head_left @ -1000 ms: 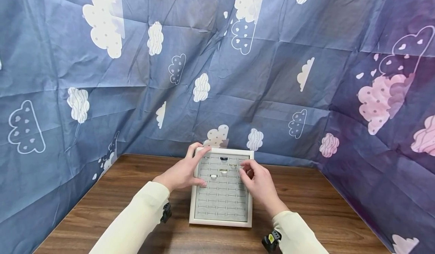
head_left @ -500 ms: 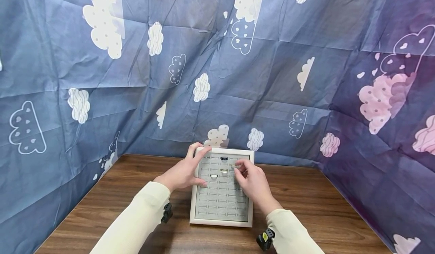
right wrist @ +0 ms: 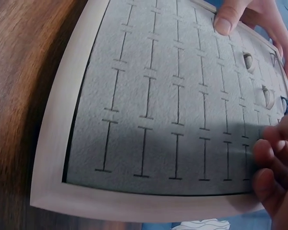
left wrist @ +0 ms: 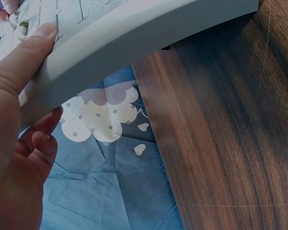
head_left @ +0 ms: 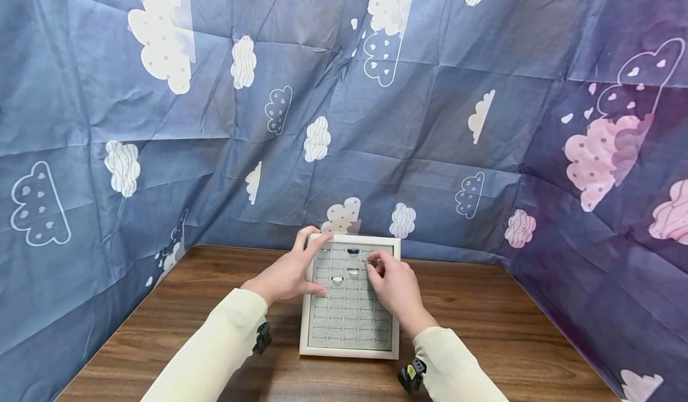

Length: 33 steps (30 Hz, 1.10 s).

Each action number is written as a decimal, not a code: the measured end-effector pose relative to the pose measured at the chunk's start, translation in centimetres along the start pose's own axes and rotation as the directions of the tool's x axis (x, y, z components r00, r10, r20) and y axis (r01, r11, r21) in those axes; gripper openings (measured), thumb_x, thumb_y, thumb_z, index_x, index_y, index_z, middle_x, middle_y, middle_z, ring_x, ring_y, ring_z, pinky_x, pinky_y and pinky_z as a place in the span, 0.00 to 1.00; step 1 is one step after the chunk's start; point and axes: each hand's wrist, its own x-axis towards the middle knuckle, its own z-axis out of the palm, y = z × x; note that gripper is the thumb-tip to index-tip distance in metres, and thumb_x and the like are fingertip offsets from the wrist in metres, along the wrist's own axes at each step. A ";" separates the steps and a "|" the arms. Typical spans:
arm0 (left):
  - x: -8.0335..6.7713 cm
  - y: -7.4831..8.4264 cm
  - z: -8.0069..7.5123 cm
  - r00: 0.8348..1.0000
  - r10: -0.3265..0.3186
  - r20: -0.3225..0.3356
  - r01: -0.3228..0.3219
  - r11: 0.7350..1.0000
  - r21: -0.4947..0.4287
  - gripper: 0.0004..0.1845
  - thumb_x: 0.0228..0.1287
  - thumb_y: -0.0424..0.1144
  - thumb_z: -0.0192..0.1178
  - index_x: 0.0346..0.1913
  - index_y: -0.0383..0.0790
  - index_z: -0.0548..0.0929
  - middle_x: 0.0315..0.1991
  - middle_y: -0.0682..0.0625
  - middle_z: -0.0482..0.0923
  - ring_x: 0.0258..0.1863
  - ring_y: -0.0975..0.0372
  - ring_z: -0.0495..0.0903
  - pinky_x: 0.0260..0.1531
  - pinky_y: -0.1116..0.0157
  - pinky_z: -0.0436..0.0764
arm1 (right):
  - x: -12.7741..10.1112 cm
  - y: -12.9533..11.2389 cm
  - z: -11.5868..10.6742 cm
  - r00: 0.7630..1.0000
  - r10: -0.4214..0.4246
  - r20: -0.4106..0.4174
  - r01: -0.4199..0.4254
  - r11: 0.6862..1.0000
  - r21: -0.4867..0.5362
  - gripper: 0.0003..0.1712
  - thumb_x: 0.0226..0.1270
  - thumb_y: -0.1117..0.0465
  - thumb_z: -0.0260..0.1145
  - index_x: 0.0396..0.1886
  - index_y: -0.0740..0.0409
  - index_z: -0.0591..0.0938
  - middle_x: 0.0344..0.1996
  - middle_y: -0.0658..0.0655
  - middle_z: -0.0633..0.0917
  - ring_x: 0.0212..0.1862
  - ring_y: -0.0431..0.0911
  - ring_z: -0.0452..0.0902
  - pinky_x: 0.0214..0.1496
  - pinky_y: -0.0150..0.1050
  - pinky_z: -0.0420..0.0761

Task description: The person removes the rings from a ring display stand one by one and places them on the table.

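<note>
A white-framed ring tray with a grey slotted pad lies on the wooden table. My left hand grips its far left edge, thumb on the pad and fingers round the frame. My right hand is over the pad's upper right and pinches a small silver ring standing in a slot. A dark ring and two silver rings sit in other slots. In the right wrist view the rings lie beyond my curled fingers.
Blue cloth with cloud prints hangs behind and on both sides of the table, close to the tray's far edge. Bare wood lies left, right and in front of the tray.
My right hand has moved left from the tray's right edge onto the pad, and its fingertips have closed on the small ring. The left hand and the tray have stayed put.
</note>
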 end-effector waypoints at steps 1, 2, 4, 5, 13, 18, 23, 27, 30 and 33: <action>0.0 0.0 0.0 1.000 0.000 -0.001 0.000 1.000 0.001 0.62 0.55 0.45 0.85 0.85 0.54 0.53 0.78 0.42 0.49 0.39 0.59 0.82 0.48 0.58 0.86 | 0.0 0.0 0.0 1.000 0.004 0.003 -0.004 1.000 -0.002 0.05 0.71 0.63 0.73 0.44 0.53 0.86 0.22 0.48 0.82 0.25 0.41 0.73 0.33 0.40 0.74; 0.0 0.0 0.0 1.000 0.000 -0.001 0.000 1.000 0.000 0.62 0.54 0.45 0.85 0.85 0.54 0.53 0.78 0.42 0.49 0.39 0.59 0.82 0.48 0.58 0.86 | 0.0 -0.1 0.0 1.000 0.009 0.006 -0.009 1.000 -0.004 0.04 0.71 0.63 0.73 0.44 0.53 0.86 0.22 0.48 0.82 0.25 0.41 0.73 0.33 0.40 0.73; 0.0 0.1 0.1 1.000 0.000 -0.003 0.000 1.000 0.000 0.62 0.54 0.45 0.85 0.85 0.54 0.54 0.78 0.42 0.49 0.39 0.59 0.82 0.48 0.58 0.86 | 0.0 -0.1 0.0 1.000 0.016 0.012 -0.016 1.000 -0.011 0.03 0.73 0.62 0.72 0.43 0.52 0.86 0.23 0.48 0.82 0.26 0.42 0.73 0.34 0.41 0.73; 0.0 0.1 0.0 1.000 -0.001 -0.003 0.001 1.000 -0.001 0.62 0.54 0.45 0.85 0.85 0.54 0.54 0.78 0.42 0.49 0.39 0.59 0.82 0.48 0.58 0.86 | 0.0 -0.1 0.0 1.000 0.019 0.017 -0.019 1.000 -0.014 0.03 0.73 0.62 0.72 0.43 0.52 0.86 0.23 0.48 0.82 0.26 0.42 0.73 0.34 0.41 0.73; 0.1 0.2 0.1 1.000 -0.019 0.013 0.019 1.000 -0.012 0.62 0.55 0.45 0.85 0.85 0.53 0.54 0.78 0.41 0.49 0.38 0.58 0.82 0.46 0.58 0.86 | -0.1 0.0 -0.2 0.999 0.008 0.054 -0.006 0.999 -0.045 0.02 0.77 0.62 0.69 0.44 0.52 0.83 0.27 0.50 0.82 0.30 0.45 0.75 0.37 0.45 0.74; 0.2 0.3 0.1 1.000 -0.026 0.014 0.026 0.999 -0.018 0.62 0.54 0.44 0.86 0.85 0.52 0.54 0.77 0.42 0.49 0.37 0.58 0.82 0.46 0.59 0.86 | -0.1 0.4 -0.1 0.999 -0.026 0.044 0.027 0.999 -0.024 0.02 0.77 0.63 0.68 0.45 0.53 0.83 0.28 0.49 0.82 0.31 0.45 0.75 0.38 0.45 0.75; 0.2 0.2 0.2 1.000 -0.021 0.013 0.021 1.000 -0.015 0.62 0.54 0.44 0.86 0.85 0.50 0.54 0.77 0.41 0.49 0.37 0.59 0.82 0.46 0.59 0.86 | -0.2 0.8 0.0 0.998 -0.067 0.021 0.067 0.998 -0.010 0.02 0.77 0.65 0.68 0.44 0.54 0.82 0.28 0.49 0.82 0.32 0.43 0.75 0.39 0.44 0.76; 0.3 0.1 0.3 1.000 -0.017 0.008 0.017 1.000 -0.010 0.62 0.53 0.44 0.86 0.85 0.50 0.54 0.77 0.41 0.49 0.38 0.58 0.82 0.46 0.59 0.86 | -0.2 0.9 -0.1 0.996 -0.094 0.004 0.094 0.996 0.001 0.03 0.77 0.66 0.68 0.44 0.54 0.82 0.29 0.50 0.83 0.33 0.44 0.76 0.41 0.45 0.78; 0.3 0.1 0.3 1.000 -0.014 0.004 0.014 1.000 -0.006 0.62 0.53 0.44 0.86 0.85 0.49 0.54 0.77 0.41 0.49 0.38 0.58 0.82 0.46 0.59 0.86 | -0.3 1.0 -0.1 0.994 -0.105 0.001 0.105 0.994 0.010 0.03 0.76 0.66 0.67 0.45 0.55 0.82 0.30 0.51 0.83 0.34 0.45 0.77 0.42 0.46 0.79; 0.3 0.1 0.3 1.000 -0.016 0.004 0.016 1.000 0.000 0.62 0.53 0.44 0.86 0.85 0.49 0.55 0.77 0.41 0.49 0.38 0.58 0.82 0.46 0.59 0.86 | -0.3 1.0 -0.2 0.994 -0.111 -0.002 0.111 0.993 0.029 0.02 0.77 0.66 0.67 0.45 0.56 0.82 0.31 0.51 0.84 0.34 0.43 0.78 0.42 0.45 0.80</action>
